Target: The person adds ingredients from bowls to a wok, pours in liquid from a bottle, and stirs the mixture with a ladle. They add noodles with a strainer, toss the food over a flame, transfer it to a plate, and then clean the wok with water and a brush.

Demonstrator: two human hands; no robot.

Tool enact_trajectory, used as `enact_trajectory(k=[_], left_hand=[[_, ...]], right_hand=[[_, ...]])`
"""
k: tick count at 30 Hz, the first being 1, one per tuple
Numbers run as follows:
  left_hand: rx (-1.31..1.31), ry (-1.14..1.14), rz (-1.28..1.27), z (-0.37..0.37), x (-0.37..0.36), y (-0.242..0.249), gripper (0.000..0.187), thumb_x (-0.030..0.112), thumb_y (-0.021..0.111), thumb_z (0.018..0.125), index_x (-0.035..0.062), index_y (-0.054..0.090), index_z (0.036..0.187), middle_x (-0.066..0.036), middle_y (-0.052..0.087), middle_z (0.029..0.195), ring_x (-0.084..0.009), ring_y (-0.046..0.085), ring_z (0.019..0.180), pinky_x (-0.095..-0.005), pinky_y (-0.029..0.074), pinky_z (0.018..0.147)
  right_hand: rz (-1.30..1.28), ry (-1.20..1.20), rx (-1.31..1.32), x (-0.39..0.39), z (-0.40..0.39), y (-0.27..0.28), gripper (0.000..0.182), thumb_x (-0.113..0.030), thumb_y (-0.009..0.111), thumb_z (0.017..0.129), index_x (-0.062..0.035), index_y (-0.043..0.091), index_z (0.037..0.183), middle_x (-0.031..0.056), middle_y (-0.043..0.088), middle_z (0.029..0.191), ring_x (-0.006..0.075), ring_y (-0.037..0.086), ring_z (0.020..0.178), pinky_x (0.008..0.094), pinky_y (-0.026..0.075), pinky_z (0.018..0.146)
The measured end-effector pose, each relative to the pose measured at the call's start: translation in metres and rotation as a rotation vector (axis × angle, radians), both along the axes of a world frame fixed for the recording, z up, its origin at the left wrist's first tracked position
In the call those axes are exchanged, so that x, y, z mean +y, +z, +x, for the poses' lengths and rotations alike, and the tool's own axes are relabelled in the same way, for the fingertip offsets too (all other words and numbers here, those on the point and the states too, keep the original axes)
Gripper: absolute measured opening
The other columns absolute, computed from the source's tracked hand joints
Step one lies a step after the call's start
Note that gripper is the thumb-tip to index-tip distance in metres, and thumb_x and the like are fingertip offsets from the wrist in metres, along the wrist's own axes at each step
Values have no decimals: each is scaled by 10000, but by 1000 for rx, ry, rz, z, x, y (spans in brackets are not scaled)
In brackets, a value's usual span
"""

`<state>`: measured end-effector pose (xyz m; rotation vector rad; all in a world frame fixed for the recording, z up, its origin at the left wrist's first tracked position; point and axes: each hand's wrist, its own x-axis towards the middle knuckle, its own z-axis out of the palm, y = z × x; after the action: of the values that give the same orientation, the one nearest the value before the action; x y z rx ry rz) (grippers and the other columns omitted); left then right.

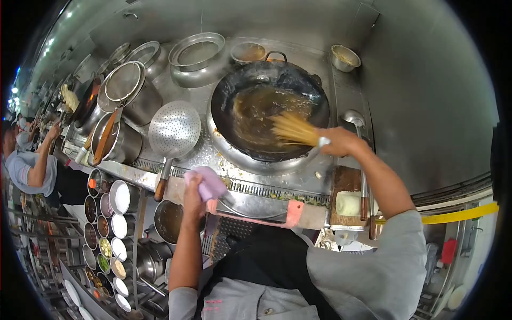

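Note:
A bamboo brush point(294, 128) is gripped in my right hand point(341, 142), its bristles spread into the brown liquid point(261, 109) inside a black wok point(226, 114). The wok rests on a round metal burner ring point(266, 167), with its loop handle at the back. Closed around a folded pink cloth point(208, 184), my left hand point(193, 198) is at the counter's front edge, left of the wok. Just beyond it lies a perforated strainer point(174, 129) with a wooden handle.
Metal pots point(130, 144) and a wire sieve point(122, 81) stand at the left. A ladle point(354, 118) lies at the right, beside a small bowl point(345, 58) farther back. Ingredient containers point(104, 248) fill the lower left. Another person point(34, 170) stands at the far left.

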<state>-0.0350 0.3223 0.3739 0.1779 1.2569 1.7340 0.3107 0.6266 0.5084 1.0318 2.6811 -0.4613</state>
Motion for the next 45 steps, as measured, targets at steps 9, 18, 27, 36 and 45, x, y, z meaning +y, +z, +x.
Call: enact_trajectory(k=[9,18,27,36,45], left_hand=[[-220,-330,-115,93,115,12,474,478,489,941,97,489,1223,-139,636,1080,-312,656,936,-511,539,799],[-260,-315,-67,108,139,26,233,139,522,896,77,455,1111,-194,669,943,-326,693,755,-353,506,507],[-175,-271,-33,108,140,15,214,63,476,849,87,412,1052,-214,663,925,-321,688,703,-330,483,441],[40,-276,14,88,99,59,179,36,453,842,41,489,1018,-163,663,873,-270,660,628,-355,471,427],[215,-373,1,55,87,78,195,58,465,847,38,553,1019,-137,667,839,-228,641,608,-327,448,431]], right_hand=[[63,-264,419,53,-166,-105,503,-259,724,759,-59,605,1205,242,690,1030,412,650,1019,473,526,896],[59,-205,-190,31,-9,-1,470,-167,655,807,-77,543,1255,252,676,1041,433,651,1000,490,519,882],[-329,-308,435,26,-169,-73,753,-275,769,697,-231,513,1404,141,709,963,285,689,697,416,583,477],[-130,-3,167,-37,-5,-20,811,-283,689,792,-208,344,1522,180,657,1021,271,669,743,371,578,545],[-394,-852,785,-139,84,-27,817,-266,681,850,-227,258,1547,112,637,1040,217,617,697,354,521,435]])
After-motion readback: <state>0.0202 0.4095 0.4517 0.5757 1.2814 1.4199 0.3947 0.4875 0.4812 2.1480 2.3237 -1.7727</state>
